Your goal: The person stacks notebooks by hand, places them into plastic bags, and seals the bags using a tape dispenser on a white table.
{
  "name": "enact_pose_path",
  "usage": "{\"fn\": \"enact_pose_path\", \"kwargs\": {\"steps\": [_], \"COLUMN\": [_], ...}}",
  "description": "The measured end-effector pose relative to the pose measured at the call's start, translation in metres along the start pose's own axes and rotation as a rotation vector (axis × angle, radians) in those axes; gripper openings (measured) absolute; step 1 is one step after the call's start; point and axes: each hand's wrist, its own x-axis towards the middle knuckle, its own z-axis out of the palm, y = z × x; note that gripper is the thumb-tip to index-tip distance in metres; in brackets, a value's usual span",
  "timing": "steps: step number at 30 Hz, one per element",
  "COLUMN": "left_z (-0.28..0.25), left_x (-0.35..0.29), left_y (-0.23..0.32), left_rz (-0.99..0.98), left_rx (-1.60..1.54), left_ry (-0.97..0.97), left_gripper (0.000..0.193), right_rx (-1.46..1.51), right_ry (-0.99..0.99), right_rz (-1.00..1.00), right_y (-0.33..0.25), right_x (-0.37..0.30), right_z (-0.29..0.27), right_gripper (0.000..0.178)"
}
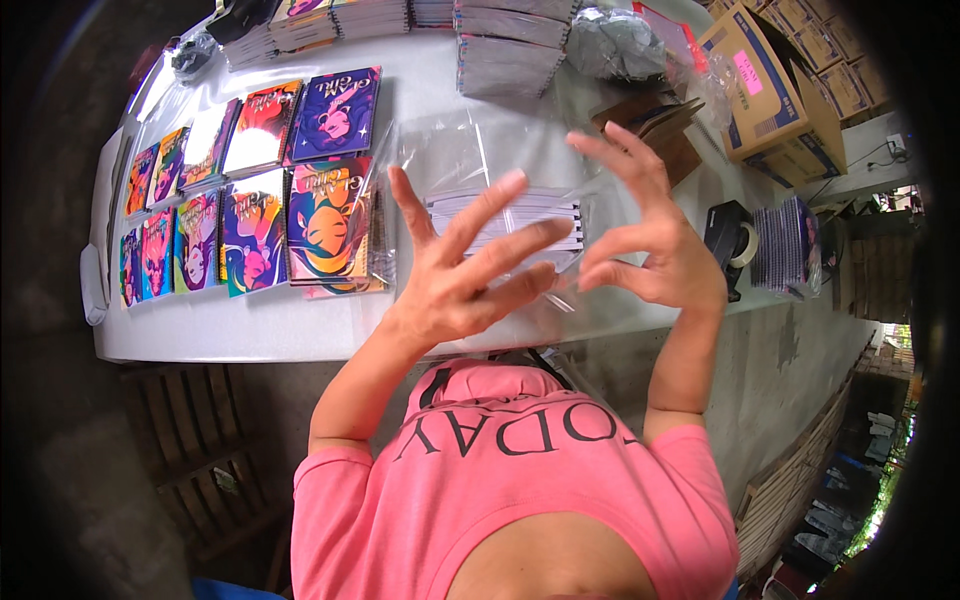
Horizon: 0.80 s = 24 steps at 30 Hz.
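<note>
A stack of spiral-bound notebooks (580, 232) lies edge-on in front of me, with clear plastic wrap (430, 150) over and around it. Above its near left side is my left hand (465, 275), fingers spread wide and nothing seen in them. My right hand (655, 240) hovers at the stack's right end. Its thumb and forefinger come together in a pinch, while the other fingers stretch out. Something thin and clear shows near that pinch, too faint to name. Fingers hide part of the stack.
Rows of colourful illustrated notebooks (333, 220) cover the table's left side. Taller notebook stacks (510, 65) stand at the back. On the right are a black tape dispenser (728, 235), a wrapped notebook pile (785, 245) and an open cardboard box (775, 100).
</note>
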Motion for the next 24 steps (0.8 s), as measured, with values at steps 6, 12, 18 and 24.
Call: {"fn": "enact_pose_path", "kwargs": {"steps": [6, 12, 18, 24], "left_z": [-0.002, 0.0, -0.022, -0.041], "left_x": [-0.005, -0.014, -0.042, -0.082], "left_y": [0.003, 0.009, -0.021, -0.063], "left_rz": [-0.005, -0.022, -0.192, -0.205], "left_rx": [-0.054, -0.116, -0.226, -0.295], "left_ry": [0.017, 0.117, 0.494, -0.5], "left_gripper": [0.014, 0.021, 0.056, 0.081], "right_rx": [0.319, 0.325, 0.29, 0.194], "right_ry": [0.574, 0.139, 0.186, -0.168], "right_rz": [0.256, 0.204, 0.194, 0.095], "right_y": [0.026, 0.009, 0.02, 0.01], "right_x": [-0.014, -0.047, -0.04, -0.006], "right_z": [-0.015, 0.088, 0.077, 0.079], "right_gripper": [0.066, 0.069, 0.07, 0.067]}}
